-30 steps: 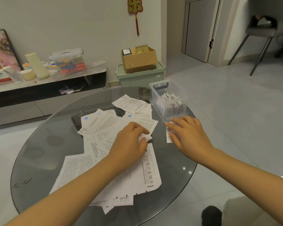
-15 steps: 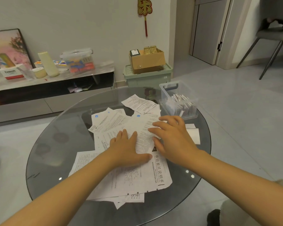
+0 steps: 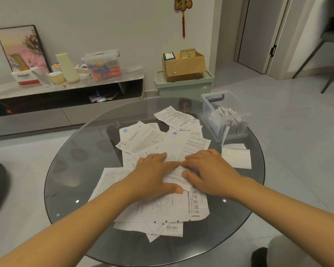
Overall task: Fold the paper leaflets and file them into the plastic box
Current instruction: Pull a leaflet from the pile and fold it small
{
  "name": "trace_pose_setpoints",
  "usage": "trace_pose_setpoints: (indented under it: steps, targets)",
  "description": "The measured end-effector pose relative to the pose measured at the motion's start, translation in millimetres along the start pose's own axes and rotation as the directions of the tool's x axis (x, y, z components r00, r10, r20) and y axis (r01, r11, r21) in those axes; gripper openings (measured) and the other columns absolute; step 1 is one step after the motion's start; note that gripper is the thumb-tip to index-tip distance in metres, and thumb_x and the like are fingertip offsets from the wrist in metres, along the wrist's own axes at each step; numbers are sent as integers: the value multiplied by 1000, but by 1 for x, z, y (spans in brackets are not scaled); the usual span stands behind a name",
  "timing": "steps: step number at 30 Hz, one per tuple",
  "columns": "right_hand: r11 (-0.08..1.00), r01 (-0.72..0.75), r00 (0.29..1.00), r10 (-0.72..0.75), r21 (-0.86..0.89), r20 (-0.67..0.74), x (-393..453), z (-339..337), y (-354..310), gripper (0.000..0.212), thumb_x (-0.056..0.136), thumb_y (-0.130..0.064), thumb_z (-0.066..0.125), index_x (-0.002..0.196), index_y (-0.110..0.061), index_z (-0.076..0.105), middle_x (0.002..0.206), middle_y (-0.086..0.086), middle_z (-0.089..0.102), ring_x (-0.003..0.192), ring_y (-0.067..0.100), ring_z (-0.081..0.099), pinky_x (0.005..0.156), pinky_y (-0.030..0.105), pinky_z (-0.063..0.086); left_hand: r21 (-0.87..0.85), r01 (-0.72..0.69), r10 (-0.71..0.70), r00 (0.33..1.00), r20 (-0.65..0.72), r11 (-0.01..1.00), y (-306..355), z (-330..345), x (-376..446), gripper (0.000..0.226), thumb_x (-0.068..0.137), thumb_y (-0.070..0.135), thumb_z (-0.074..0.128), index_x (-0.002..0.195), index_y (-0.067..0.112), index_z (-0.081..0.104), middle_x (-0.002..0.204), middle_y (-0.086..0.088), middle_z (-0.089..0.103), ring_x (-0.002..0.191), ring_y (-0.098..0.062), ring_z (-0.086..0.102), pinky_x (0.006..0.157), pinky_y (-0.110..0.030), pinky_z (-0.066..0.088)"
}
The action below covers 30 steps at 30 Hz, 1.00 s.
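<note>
On the round dark glass tabletop (image 3: 69, 170), the left hand (image 3: 152, 176) and right hand (image 3: 208, 170) press flat, fingers (image 3: 189, 162) straight, on a white printed paper leaflet (image 3: 175, 170) lying under and between them atop the pile. At two o'clock stands the clear plastic box (image 3: 210, 106) with folded leaflets inside.

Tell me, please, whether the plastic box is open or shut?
Open: the plastic box has no lid on, and folded leaflets show standing inside.
</note>
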State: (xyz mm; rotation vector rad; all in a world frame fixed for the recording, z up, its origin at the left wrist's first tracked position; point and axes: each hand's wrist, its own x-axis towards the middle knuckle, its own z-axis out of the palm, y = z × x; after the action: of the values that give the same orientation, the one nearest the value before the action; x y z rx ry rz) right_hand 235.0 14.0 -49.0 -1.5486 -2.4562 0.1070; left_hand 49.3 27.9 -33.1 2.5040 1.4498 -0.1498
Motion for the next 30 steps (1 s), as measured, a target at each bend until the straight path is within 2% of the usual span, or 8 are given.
trace_pose_setpoints:
  steps: [8, 13, 16, 18, 22, 26, 28, 30]
  targets:
    - [969, -30, 972, -29, 243, 234, -10, -24, 6, 51, 81, -59, 57, 126, -33, 58, 133, -6, 55, 127, 10, 44, 105, 28, 33, -251, -69, 4, 969, -248, 966, -5, 1, -9, 34, 89, 49, 52, 112, 31, 69, 133, 8, 56, 121, -7, 49, 104, -28, 37]
    - [912, -155, 986, 119, 379, 115, -12, -19, 9, 17, 93, -29, 53, 94, -22, 68, 92, -1, 69, 89, 18, 61, 80, 34, 51, -291, -149, 22, 917, -399, 945, -4, -6, -13, 26, 85, 43, 62, 97, 24, 75, 107, 13, 68, 93, 3, 57, 83, -13, 45]
    - [844, -221, 974, 215, 488, 69, -12, -24, 7, 18, 97, -25, 47, 98, -14, 61, 94, 5, 67, 88, 21, 59, 68, 22, 43, -406, -112, -58, 921, -385, 907, -2, -16, -20, 16, 77, 47, 69, 86, 33, 71, 90, 21, 67, 87, 5, 58, 76, -11, 43]
    - [776, -254, 963, 261, 577, 73, -13, -26, 6, 21, 98, -25, 44, 106, -14, 60, 102, 4, 67, 93, 20, 60, 77, 25, 46, -512, -79, -121, 930, -346, 855, -2, -19, -23, 5, 77, 39, 72, 78, 38, 68, 81, 22, 68, 82, 7, 60, 69, -11, 43]
    - [599, -313, 931, 346, 737, 115, -13, -23, 4, 16, 99, -26, 42, 94, -28, 57, 101, -4, 68, 92, 15, 64, 83, 31, 51, -669, -54, -208, 929, -306, 742, -2, -19, -22, 15, 79, 30, 74, 91, 37, 67, 91, 20, 68, 86, 3, 63, 74, -18, 52]
    - [681, -332, 929, 355, 653, 102, -13, -16, 2, 7, 95, -20, 49, 100, -25, 50, 95, 5, 71, 88, 19, 66, 79, 33, 54, -615, 26, -239, 934, -267, 788, -3, -13, -18, 47, 79, 27, 74, 117, 42, 50, 101, 22, 53, 89, 9, 52, 64, -2, 41]
    - [726, -323, 939, 323, 607, 114, -13, -14, 1, 29, 92, -16, 54, 117, -27, 44, 99, -3, 68, 83, 10, 64, 74, 26, 54, -561, 55, -219, 948, -230, 826, -2, -9, -17, 61, 78, 28, 75, 127, 43, 40, 105, 22, 48, 87, 9, 50, 63, -1, 37]
    - [777, -306, 949, 291, 550, 117, -12, -14, -1, 54, 89, -14, 59, 134, -30, 32, 96, -13, 58, 76, 1, 58, 65, 13, 47, -493, 52, -183, 958, -221, 868, -3, -7, -16, 69, 77, 30, 76, 133, 41, 37, 115, 18, 45, 100, 5, 47, 79, -6, 34]
